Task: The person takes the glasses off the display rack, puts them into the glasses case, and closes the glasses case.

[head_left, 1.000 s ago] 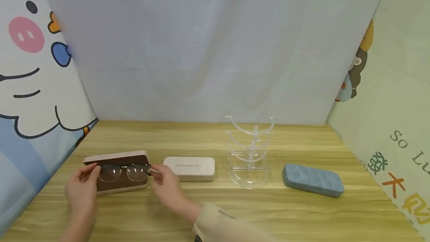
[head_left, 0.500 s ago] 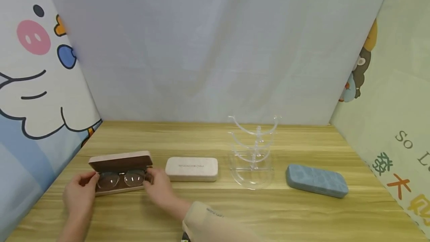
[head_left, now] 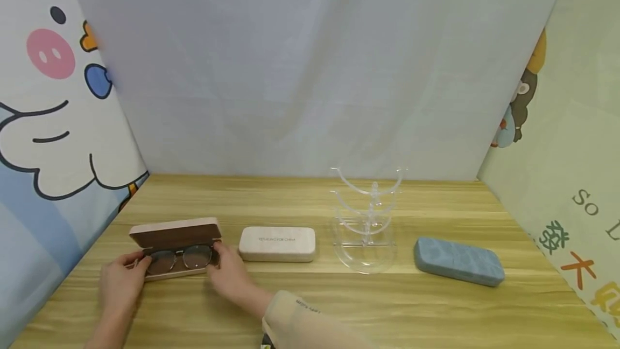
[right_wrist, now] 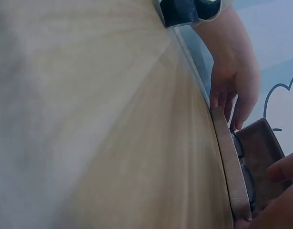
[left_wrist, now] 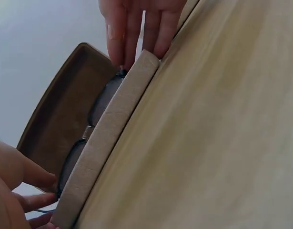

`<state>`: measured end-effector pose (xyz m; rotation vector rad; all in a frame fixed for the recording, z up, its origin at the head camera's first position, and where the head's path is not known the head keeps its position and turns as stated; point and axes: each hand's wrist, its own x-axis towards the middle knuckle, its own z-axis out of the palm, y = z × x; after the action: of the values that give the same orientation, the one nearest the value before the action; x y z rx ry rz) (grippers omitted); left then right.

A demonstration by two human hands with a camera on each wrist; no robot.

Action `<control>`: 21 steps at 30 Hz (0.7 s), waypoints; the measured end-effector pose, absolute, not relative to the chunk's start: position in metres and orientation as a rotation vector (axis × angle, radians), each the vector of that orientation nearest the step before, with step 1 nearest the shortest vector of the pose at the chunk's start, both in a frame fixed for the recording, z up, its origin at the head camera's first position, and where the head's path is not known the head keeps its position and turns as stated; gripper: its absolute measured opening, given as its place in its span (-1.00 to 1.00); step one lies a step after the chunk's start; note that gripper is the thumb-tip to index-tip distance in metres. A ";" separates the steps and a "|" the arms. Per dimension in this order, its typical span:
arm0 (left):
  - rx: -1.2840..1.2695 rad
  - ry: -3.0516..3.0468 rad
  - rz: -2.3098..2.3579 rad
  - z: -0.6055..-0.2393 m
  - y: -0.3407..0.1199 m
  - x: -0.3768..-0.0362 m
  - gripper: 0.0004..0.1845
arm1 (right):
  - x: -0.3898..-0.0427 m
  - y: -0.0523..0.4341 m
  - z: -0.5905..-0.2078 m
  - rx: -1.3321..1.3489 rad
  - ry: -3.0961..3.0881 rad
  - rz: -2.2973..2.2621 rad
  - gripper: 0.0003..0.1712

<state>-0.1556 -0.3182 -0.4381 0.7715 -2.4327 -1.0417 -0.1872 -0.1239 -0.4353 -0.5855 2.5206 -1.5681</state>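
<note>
Dark-rimmed eyeglasses [head_left: 197, 256] sit low inside an open glasses case [head_left: 175, 225] at the left of the table. The case is pale outside and brown inside, its lid tilted up behind the lenses. My left hand [head_left: 120, 283] pinches the glasses at their left end, where a thin temple shows by the fingers in the left wrist view. At the other end, my right hand [head_left: 230, 276] holds the right corner of the frame, its fingers against the case's end. The lower rims are hidden by the case's front wall [left_wrist: 106, 138] in the left wrist view.
A closed white glasses case [head_left: 277, 244] lies just right of the open one. Beyond it stands a clear tiered glasses stand [head_left: 368, 211]. A closed blue case [head_left: 459, 262] lies at the right. Fabric walls surround the back and sides of the wooden table [head_left: 387, 311].
Both hands have lowered the glasses from in front of the open case down into it. The left hand has then shifted slightly right. The head view has turned slightly left.
</note>
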 end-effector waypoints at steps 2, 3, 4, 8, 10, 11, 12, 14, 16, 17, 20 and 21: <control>0.785 -2.479 -1.116 -0.435 -0.320 -0.157 -0.46 | -0.188 -0.124 -0.436 -0.565 2.500 -1.647 -0.45; 0.776 -2.509 -1.154 -0.432 -0.322 -0.159 -0.38 | -0.189 -0.125 -0.436 -0.552 2.482 -1.687 -0.47; 0.759 -2.548 -1.195 -0.430 -0.325 -0.160 -0.30 | -0.190 -0.125 -0.436 -0.540 2.479 -1.710 -0.45; 0.593 -2.712 -1.393 -0.417 -0.336 -0.163 -0.09 | -0.197 -0.126 -0.431 -0.545 2.504 -1.646 -0.33; 0.514 -2.777 -1.494 -0.412 -0.340 -0.164 -0.04 | -0.200 -0.127 -0.427 -0.505 2.494 -1.596 -0.22; 0.491 -2.797 -1.540 -0.410 -0.341 -0.164 -0.03 | -0.202 -0.127 -0.426 -0.491 2.480 -1.583 -0.20; 0.479 -2.809 -1.588 -0.408 -0.342 -0.164 -0.01 | -0.202 -0.127 -0.424 -0.464 2.466 -1.561 -0.14; 0.475 -2.830 -1.614 -0.406 -0.344 -0.164 0.01 | -0.203 -0.127 -0.420 -0.451 2.430 -1.552 -0.10; 0.484 -2.828 -1.618 -0.406 -0.344 -0.163 0.02 | -0.203 -0.127 -0.417 -0.446 2.402 -1.548 -0.08; 0.486 -2.818 -1.620 -0.406 -0.344 -0.162 0.02 | -0.203 -0.127 -0.416 -0.453 2.391 -1.554 -0.09; 0.493 -2.790 -1.633 -0.406 -0.345 -0.159 0.00 | -0.203 -0.127 -0.415 -0.481 2.403 -1.571 -0.18; 0.500 -2.783 -1.632 -0.406 -0.345 -0.159 0.00 | -0.203 -0.127 -0.415 -0.484 2.401 -1.589 -0.22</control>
<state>-0.1588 -0.3452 -0.4062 0.4995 -2.7834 -1.6316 -0.2033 -0.1273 -0.4146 -0.4844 2.4012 -1.5885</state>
